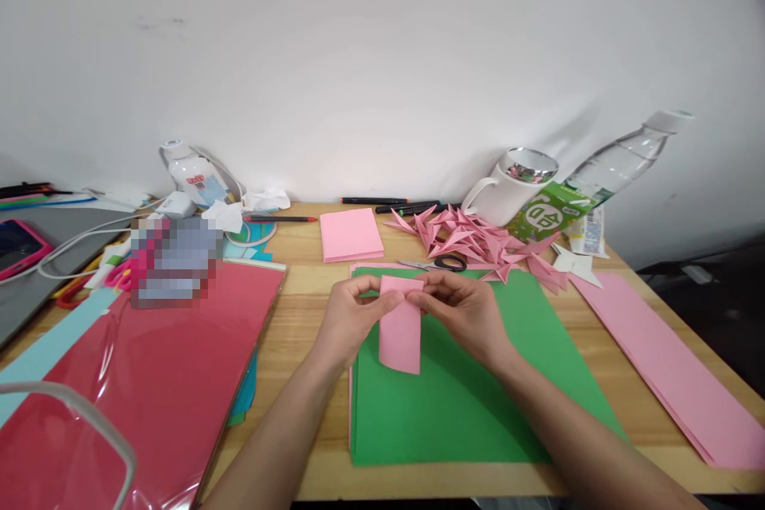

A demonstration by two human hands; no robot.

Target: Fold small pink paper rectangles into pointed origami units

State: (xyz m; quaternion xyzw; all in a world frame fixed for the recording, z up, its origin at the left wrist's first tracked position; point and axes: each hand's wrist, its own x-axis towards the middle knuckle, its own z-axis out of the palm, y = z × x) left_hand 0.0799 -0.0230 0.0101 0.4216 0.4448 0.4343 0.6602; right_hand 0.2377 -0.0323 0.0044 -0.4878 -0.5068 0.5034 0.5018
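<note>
A folded strip of pink paper (pixel 400 339) hangs upright between my two hands, above a stack of green sheets (pixel 478 406). My left hand (pixel 358 315) pinches its upper left part, thumb in front. With thumb and fingers closed, my right hand (pixel 463 311) grips the top right corner. Both thumbs nearly meet near the top edge. Just behind my right hand lie scissors (pixel 448 263) with dark handles. Further back are a stack of square pink paper (pixel 351 235) and a heap of pointed pink folded-paper pieces (pixel 472 239).
Long pink strips (pixel 669 366) lie at the right. A white mug (pixel 508 187), green packet (pixel 550 213) and clear bottle (pixel 627 155) stand at the back right. Red sheets in plastic (pixel 173 382), cables and a white bottle (pixel 194 175) occupy the left. Pens (pixel 374 201) lie by the wall.
</note>
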